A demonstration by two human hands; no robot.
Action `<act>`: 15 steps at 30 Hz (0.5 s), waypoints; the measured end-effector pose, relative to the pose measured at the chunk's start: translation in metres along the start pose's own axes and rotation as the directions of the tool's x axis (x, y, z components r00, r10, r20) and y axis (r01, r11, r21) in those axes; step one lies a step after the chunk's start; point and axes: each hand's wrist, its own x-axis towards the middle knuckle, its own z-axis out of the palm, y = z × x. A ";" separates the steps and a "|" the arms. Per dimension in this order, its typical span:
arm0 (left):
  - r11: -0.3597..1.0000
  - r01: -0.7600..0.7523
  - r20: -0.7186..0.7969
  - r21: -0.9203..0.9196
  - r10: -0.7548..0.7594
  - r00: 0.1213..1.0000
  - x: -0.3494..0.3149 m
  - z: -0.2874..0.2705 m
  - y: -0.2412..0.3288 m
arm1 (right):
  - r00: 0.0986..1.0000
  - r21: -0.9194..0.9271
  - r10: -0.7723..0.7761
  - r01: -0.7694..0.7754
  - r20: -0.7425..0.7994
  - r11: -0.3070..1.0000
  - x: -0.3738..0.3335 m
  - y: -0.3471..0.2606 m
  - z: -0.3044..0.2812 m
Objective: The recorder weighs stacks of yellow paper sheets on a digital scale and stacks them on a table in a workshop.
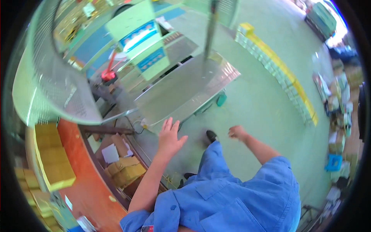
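My left hand [170,138] is raised in the air near the front corner of a bare metal worktable [174,96]. Its fingers are stretched out with the thumb apart, and it holds nothing. Out to the right, over the green floor, hangs my right hand [237,132]. Its fingers are curled in, and no object shows in them. A red-handled tool or fitting [109,74], too blurred to name, sits at the table's left end. Green-white panels with blue labels [141,38] stand at the far side of the table.
A curved mesh guard [73,89] rises at left. Below it are an orange-red tabletop [87,166], a yellow bin [54,154] and cardboard boxes [125,170]. A long yellow-topped row of stacked pieces [280,65] crosses the floor. Boxes and a blue stool [334,162] line the right side.
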 end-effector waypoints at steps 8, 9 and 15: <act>0.939 0.039 0.124 0.343 -0.086 0.989 0.167 0.100 0.071 | 0.619 0.516 0.627 -0.382 -0.473 0.767 0.172 0.071 -0.165; 0.861 0.111 0.119 0.497 -0.194 0.974 0.168 0.098 0.073 | 0.639 0.497 0.630 -0.410 -0.441 0.764 0.206 0.068 -0.166; 0.908 0.084 0.298 0.410 -0.221 0.929 0.210 0.078 0.074 | 0.767 0.277 0.504 -0.423 -0.397 0.863 0.343 0.090 -0.210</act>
